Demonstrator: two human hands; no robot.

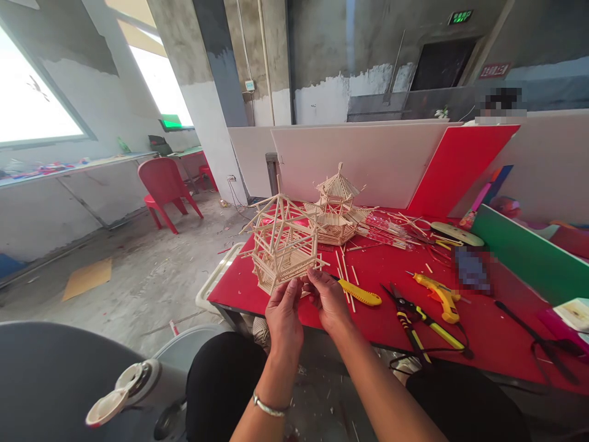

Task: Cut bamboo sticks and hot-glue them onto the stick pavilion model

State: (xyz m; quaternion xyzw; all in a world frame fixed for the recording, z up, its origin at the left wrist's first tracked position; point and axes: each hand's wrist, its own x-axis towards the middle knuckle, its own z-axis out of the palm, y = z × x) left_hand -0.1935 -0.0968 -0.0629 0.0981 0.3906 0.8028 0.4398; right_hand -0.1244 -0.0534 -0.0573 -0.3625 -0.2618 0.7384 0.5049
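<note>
A half-open pavilion model (288, 248) built of thin wooden sticks stands at the near left edge of the red table, its roof a bare frame. In front of its base, my left hand (285, 313) is closed in a pinch, thumb uppermost. My right hand (329, 301) pinches right beside it, fingertips almost meeting the left ones. Whatever they hold is too small or hidden to make out. Just right of my right hand lies a yellow utility knife (361, 293). Behind stands a second stick pavilion (338, 209) with a covered roof.
On the red table (299, 316) lie loose sticks (346, 276), bagged sticks (391, 232), yellow-black pliers (416, 319) and a yellow glue gun (439, 296). A green board (510, 255) borders the right side. A white flip-lid container (138, 380) stands lower left; a red chair (165, 184) is farther back.
</note>
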